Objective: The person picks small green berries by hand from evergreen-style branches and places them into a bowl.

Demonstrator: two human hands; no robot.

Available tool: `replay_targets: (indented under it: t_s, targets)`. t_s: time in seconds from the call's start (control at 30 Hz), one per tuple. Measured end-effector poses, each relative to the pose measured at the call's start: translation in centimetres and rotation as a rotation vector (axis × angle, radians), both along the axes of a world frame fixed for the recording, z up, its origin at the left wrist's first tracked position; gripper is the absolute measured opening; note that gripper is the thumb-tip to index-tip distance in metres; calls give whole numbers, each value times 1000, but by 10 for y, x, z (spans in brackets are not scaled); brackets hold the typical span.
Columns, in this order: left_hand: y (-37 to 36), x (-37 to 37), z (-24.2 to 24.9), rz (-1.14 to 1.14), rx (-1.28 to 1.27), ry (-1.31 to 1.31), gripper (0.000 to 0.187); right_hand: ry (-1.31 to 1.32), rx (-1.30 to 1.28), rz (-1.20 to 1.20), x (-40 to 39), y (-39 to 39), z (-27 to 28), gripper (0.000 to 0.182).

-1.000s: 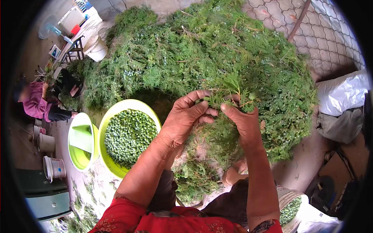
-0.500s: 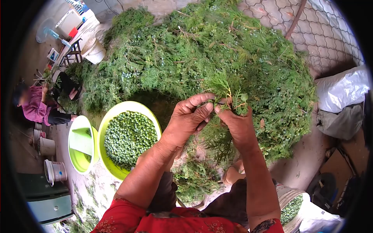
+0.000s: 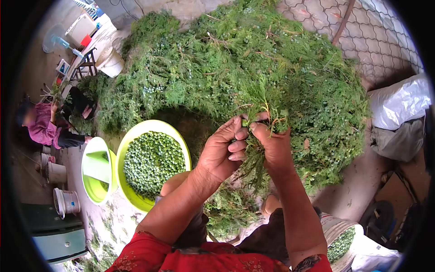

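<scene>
Through the head view, I had both bare hands in front of me, raised over the near side of a large pile of cut conifer branches (image 3: 195,68). The left hand's (image 3: 275,147) grip was closed on a leafy green sprig (image 3: 262,102), the thumb pressed against its stems near a reddish twig. Fronds stood up above those fingers, and more greenery hung below, between the two hands.

The right hand (image 3: 216,154) was just beside it, with its grip narrow: thumb and forefinger drawn close together at a small green berry (image 3: 245,122) on the sprig's side, the other fingers loosely curled. I could not tell whether those fingertips had clamped the berry or only touched it.

Left of the right hand, a yellow-green basin (image 3: 138,201) held a broad mass of green berries (image 3: 154,163). A smaller basin (image 3: 92,192) was right next to it, with a pale green piece (image 3: 96,168) inside. At the lower right I saw a pale container (image 3: 334,226) with more berries in it, beyond the left forearm. A white bucket (image 3: 110,62) was tilted at the pile's far left edge, and a silvery plastic bag (image 3: 401,104) lay to the right. Another person (image 3: 43,124) in a purple top sat at the far left, hands near some greenery, well apart from mine.
</scene>
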State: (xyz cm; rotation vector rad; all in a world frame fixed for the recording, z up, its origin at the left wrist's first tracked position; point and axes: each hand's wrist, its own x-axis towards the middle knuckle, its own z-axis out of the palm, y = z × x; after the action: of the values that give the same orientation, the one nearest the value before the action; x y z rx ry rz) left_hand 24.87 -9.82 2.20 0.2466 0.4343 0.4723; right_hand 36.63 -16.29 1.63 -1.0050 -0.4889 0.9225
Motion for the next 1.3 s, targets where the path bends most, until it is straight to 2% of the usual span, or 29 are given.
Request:
replay_targets:
  t_s: [0.1,0.17,0.2,0.27,0.3,0.33,0.37,0.43,0.47,0.5,0.57,0.63,0.7,0.73,0.77,0.83,0.9,0.93,1.0,1.07,1.1,1.13,1.2,1.3]
  targets:
    - [14,-6,-13,1,-261,-306,20,109,49,-5,9,-7,3,14]
    - [24,-10,-16,-24,-162,-473,20,499,-21,239,26,-13,1,13]
    - [24,-7,-8,-24,-159,-473,20,499,-18,241,25,-11,2,13]
    - [20,1,14,312,-203,-21,19,13,-128,62,22,-6,5,15]
    - [21,1,13,313,-202,-21,19,-230,-181,-30,19,-4,6,17]
    - [21,1,11,322,-135,-8,19,-281,-186,-49,12,-4,7,16]
    - [22,2,9,330,-69,5,19,-281,-186,-49,9,-5,8,16]
    - [20,1,2,314,-2,105,19,-360,-152,144,3,-7,12,11]
    - [18,0,-4,296,65,206,19,-285,-74,124,-7,-4,7,11]
    - [19,-1,-14,294,62,209,19,-304,-13,140,-12,-5,10,12]
    - [19,-3,-35,166,97,132,32,-304,-1,150,-16,-3,-11,16]
    - [10,1,-26,176,82,154,33,-302,-17,102,-21,-1,-10,15]
    - [6,2,-22,184,242,165,32,-301,-32,55,-22,1,-9,15]
    - [4,2,-15,196,277,338,32,-338,-18,56,-20,2,-8,15]
    - [4,3,-13,195,277,338,32,-375,-5,56,-19,3,-8,14]
    - [5,4,-11,201,216,220,17,-435,-32,91,-14,1,-4,13]
    - [9,4,-15,193,299,236,18,-494,-60,125,-13,1,-6,11]
    - [10,4,-16,184,382,251,18,-470,-45,118,-13,1,-11,12]
    - [10,4,-14,145,381,231,18,-448,-30,112,-13,2,-15,14]
    - [7,6,-7,108,380,211,18,-241,-14,159,-13,0,-17,15]
    - [3,9,-1,133,295,167,19,-242,-15,161,-13,0,-17,15]
    - [1,10,2,158,210,123,20,-129,-29,185,-13,0,-16,14]
    - [2,7,-2,155,158,49,19,57,-51,187,-13,-1,-13,15]
    - [8,6,-14,159,132,-57,19,158,36,115,-15,2,-3,17]
